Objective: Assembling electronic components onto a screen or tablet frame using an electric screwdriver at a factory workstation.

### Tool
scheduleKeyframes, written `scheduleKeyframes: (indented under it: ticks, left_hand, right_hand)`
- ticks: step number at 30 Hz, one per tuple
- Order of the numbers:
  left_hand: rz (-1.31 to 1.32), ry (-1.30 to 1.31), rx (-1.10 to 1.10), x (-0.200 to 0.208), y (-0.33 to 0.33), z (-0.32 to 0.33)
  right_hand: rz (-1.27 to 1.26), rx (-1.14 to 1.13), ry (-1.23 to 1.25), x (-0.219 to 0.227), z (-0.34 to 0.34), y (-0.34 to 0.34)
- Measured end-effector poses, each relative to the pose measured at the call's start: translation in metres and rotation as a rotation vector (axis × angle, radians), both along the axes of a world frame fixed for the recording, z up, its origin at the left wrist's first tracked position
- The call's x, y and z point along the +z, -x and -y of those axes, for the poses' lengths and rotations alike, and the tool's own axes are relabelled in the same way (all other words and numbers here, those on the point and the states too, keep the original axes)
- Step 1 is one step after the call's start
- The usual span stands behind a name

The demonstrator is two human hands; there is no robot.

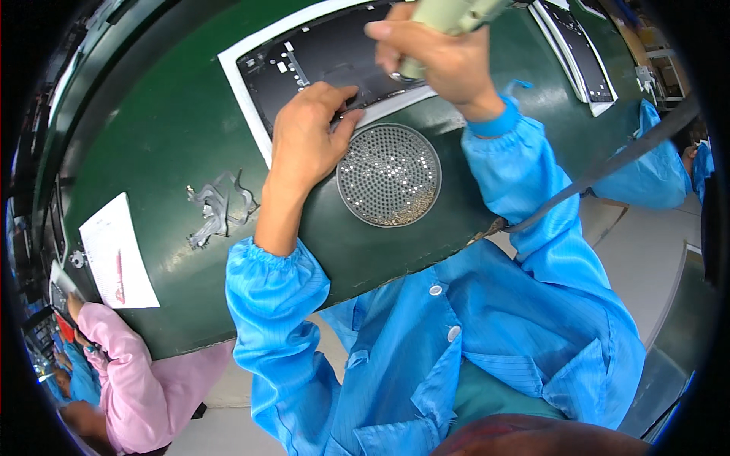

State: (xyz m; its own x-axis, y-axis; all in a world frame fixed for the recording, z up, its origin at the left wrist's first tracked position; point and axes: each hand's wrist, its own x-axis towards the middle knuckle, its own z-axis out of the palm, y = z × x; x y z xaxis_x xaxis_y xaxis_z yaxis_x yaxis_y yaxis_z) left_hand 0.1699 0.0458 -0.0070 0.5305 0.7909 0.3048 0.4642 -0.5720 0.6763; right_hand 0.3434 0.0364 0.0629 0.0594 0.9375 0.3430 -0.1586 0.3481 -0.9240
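My right hand (449, 61) grips a pale green electric screwdriver (445, 19), whose top end runs out of view. Its lower tip is over a black panel (334, 53) with a white border, lying at the far middle of the table. My left hand (308, 137) rests at the panel's near edge, fingers bent, with thumb and forefinger apart. Whether its hidden fingertips hold anything small does not show. Just right of that hand, a round grey tray (365, 144) full of small holes carries many tiny screws, heaped along its near side.
Crumpled grey strips (217, 205) lie on the green table (190, 281), left of my forearm. Further left are a paper sheet (106, 235) and a pen (119, 273). More panels (578, 57) lie far right. A dark strap (608, 167) crosses beside my right sleeve. A pink-sleeved person (137, 372) sits left.
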Motion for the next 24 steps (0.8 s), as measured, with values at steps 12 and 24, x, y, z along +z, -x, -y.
scheduleKeyframes:
  ticks: [12, 24]
  left_hand:
    - [0.320, 0.042, -0.118, 0.060, 0.000, 0.018]
    - [0.963, 0.435, -0.633, 0.161, 0.001, 0.070]
  right_hand:
    - [0.278, -0.333, -0.094, -0.017, 0.031, -0.093]
    - [0.221, -0.472, -0.026, -0.002, 0.036, -0.077]
